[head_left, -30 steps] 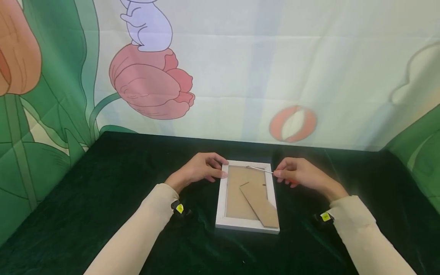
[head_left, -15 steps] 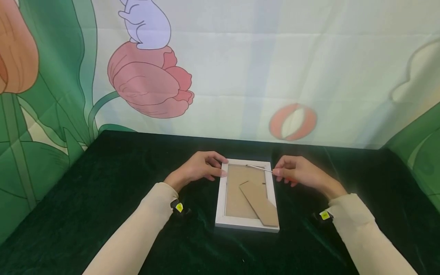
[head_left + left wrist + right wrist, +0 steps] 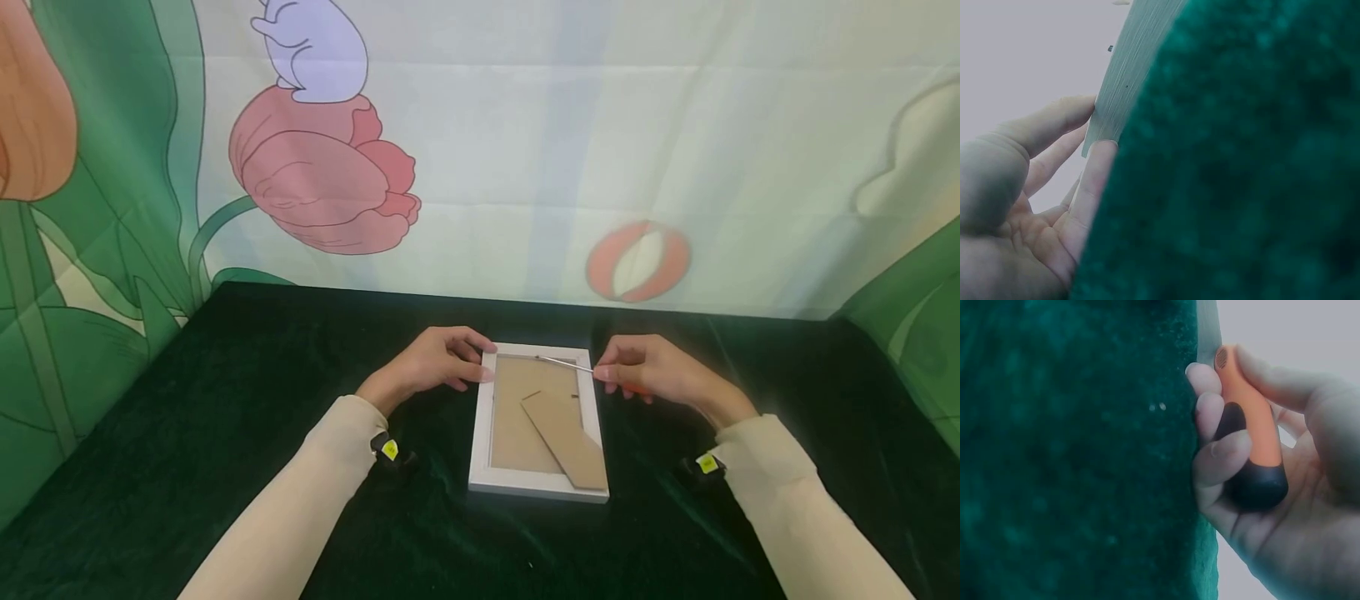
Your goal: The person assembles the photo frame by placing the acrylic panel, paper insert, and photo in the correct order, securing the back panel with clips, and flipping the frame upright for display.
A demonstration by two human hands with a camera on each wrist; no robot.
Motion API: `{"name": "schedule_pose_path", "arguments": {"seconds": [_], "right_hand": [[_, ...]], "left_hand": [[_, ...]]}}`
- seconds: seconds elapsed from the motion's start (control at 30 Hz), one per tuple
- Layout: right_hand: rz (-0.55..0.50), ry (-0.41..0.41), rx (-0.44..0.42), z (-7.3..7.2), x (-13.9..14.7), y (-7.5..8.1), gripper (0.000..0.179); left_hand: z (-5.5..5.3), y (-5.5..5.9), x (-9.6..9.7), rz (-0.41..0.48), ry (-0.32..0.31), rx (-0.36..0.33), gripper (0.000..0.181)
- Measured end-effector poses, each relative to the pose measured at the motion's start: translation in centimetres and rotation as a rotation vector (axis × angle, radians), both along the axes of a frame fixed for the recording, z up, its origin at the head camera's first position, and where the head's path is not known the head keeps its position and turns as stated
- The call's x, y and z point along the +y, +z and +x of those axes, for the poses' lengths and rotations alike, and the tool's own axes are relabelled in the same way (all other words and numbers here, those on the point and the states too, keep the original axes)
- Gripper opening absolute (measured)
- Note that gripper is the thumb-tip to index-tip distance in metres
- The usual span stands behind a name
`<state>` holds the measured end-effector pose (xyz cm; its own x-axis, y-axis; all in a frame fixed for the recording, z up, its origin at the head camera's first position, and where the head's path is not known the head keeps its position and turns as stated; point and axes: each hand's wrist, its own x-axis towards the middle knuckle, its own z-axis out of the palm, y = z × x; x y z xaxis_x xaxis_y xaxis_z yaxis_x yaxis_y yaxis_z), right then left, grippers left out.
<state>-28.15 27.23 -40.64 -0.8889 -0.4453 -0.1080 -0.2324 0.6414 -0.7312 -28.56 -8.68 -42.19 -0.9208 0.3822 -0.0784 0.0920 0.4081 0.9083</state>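
Note:
A white picture frame (image 3: 483, 433) lies face down on the dark green cloth, its beige backing board (image 3: 513, 442) upward. The brown stand leg (image 3: 566, 437) slants across the board toward the lower right corner. My left hand (image 3: 435, 358) holds the frame's upper left side, thumb on the rim and fingers at the corner; the left wrist view shows a finger against the side edge. In my right hand (image 3: 648, 367) is a screwdriver with an orange and black handle (image 3: 1257, 431). Its thin metal shaft (image 3: 566, 364) crosses the right rim, with the tip at the top inner edge of the frame.
Green velvet cloth (image 3: 337, 500) covers the table around the frame. Behind the table hangs a printed curtain (image 3: 487, 167) with flowers and a rabbit. A small dark metal tab (image 3: 575, 396) shows on the frame's right inner edge.
The head view has tipped slightly, so the scene sits a little higher. The right fingers have shifted slightly on the screwdriver, showing more orange handle; its tip stays at the top inner edge.

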Motion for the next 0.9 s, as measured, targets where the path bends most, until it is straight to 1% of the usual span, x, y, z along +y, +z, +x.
{"name": "schedule_pose_path", "arguments": {"seconds": [0.3, 0.57, 0.9], "right_hand": [[0.009, 0.029, -0.01, -0.05, -0.19, 0.46, 0.023], [0.041, 0.032, -0.003, -0.22, -0.24, 0.49, 0.022], [0.042, 0.057, 0.003, -0.2, -0.24, 0.59, 0.019]], "left_hand": [[-0.02, 0.12, 0.03, -0.004, 0.001, 0.003, 0.041], [0.02, 0.17, 0.03, -0.006, 0.009, -0.003, 0.04], [-0.1, 0.08, 0.09, -0.009, 0.011, -0.009, 0.041]]}}
